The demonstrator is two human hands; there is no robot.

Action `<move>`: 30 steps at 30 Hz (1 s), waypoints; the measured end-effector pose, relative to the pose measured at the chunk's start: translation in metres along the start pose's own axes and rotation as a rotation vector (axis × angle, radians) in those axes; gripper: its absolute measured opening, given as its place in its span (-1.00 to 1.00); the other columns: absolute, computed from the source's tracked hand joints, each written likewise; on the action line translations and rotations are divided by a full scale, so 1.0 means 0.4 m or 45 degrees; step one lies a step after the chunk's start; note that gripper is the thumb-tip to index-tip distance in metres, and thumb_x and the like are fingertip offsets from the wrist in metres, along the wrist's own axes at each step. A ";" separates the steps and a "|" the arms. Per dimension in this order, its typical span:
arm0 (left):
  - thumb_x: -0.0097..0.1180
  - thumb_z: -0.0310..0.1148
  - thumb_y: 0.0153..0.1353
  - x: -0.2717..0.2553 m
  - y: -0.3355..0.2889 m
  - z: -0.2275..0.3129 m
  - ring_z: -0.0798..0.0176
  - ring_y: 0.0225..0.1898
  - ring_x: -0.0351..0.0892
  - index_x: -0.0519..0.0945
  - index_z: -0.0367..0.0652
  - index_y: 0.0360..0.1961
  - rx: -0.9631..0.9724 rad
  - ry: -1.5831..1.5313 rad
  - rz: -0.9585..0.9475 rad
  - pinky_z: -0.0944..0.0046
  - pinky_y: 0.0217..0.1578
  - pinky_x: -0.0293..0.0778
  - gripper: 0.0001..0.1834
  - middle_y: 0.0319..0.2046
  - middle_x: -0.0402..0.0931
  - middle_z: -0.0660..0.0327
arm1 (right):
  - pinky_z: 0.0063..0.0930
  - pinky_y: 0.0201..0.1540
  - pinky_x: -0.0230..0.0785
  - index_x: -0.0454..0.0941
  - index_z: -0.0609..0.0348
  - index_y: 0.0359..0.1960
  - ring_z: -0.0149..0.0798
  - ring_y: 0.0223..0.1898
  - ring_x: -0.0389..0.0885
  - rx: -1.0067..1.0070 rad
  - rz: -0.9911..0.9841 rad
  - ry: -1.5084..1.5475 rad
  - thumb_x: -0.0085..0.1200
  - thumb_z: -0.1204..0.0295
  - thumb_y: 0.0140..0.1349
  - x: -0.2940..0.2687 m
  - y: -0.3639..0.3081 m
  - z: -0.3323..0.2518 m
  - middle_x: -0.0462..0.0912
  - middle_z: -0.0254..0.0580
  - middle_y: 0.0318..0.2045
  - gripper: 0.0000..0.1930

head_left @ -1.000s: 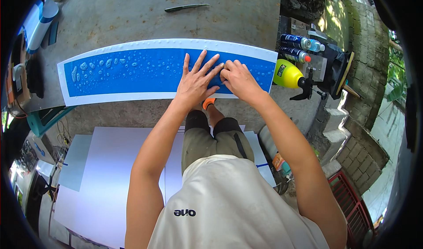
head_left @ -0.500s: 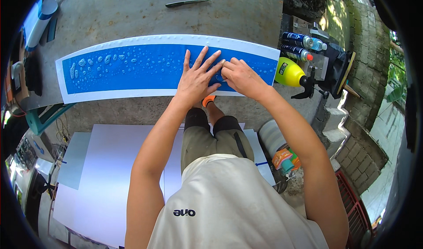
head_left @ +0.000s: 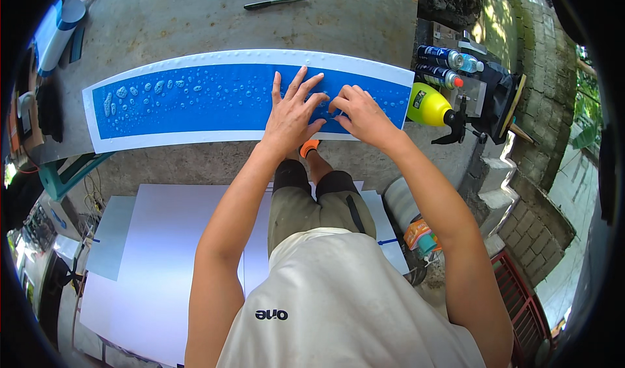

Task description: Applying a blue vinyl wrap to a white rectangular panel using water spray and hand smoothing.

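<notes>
Right grip [head_left: 363,113] farther right, sheet [head_left: 244,101] beneath

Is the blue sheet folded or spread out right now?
Spread out: the blue sheet shows its whole curved length, with no fold visible and the left hand splayed on it.

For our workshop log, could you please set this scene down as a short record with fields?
Left hand: palm down, digits spread over the strip
Right hand: digits bent, at the strip's right part; whether it pinches anything is unclear
Strip: curved, blue with white border, dotted with bubble-like droplets
Table: grey, stained
Beyond strip: slim dark tool
Right of strip: yellow spray bottle, two cans
</notes>
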State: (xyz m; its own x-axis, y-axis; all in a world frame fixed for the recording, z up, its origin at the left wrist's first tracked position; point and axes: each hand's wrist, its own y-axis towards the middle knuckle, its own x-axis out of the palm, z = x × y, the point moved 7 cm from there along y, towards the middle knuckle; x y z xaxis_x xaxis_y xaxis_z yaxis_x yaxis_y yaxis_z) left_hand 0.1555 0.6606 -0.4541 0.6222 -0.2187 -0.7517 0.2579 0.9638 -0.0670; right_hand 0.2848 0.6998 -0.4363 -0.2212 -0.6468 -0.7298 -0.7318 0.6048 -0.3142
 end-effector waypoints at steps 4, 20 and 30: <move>0.45 -0.24 -0.10 -0.007 0.003 0.008 0.02 0.50 -0.09 0.60 0.11 -0.20 -0.004 -0.032 0.046 -0.39 0.40 -0.36 -0.61 0.33 0.26 0.31 | -0.21 -0.08 0.32 0.56 0.12 -0.31 -0.09 -0.15 0.46 0.057 0.003 0.001 0.23 0.55 0.05 0.012 0.006 0.003 0.45 -0.19 -0.29 -0.84; 0.40 -0.32 -0.08 0.004 0.013 0.029 -0.08 0.48 -0.06 0.64 0.11 -0.41 -0.031 -0.010 0.067 -0.43 0.35 -0.34 -0.81 0.27 0.31 0.34 | -0.21 -0.01 0.35 0.53 0.17 -0.23 -0.03 -0.08 0.48 0.271 0.143 0.213 0.15 0.58 0.12 0.004 -0.020 0.036 0.46 -0.09 -0.20 -0.83; 0.34 -0.32 0.00 0.008 0.018 0.029 -0.08 0.46 -0.04 0.63 0.10 -0.43 -0.060 -0.017 0.123 -0.45 0.34 -0.34 -0.89 0.19 0.36 0.33 | -0.27 -0.28 0.50 0.56 0.22 -0.24 -0.10 -0.36 0.63 0.754 0.494 0.461 0.17 0.52 0.17 0.039 -0.108 0.057 0.61 -0.13 -0.36 -0.86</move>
State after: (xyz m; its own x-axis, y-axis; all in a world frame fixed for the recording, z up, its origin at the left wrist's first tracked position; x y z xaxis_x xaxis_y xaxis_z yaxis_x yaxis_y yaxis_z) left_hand 0.1678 0.6651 -0.4494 0.6522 -0.1263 -0.7475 0.1616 0.9865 -0.0257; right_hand 0.3276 0.6742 -0.4482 -0.6603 -0.3884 -0.6428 -0.1174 0.8988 -0.4224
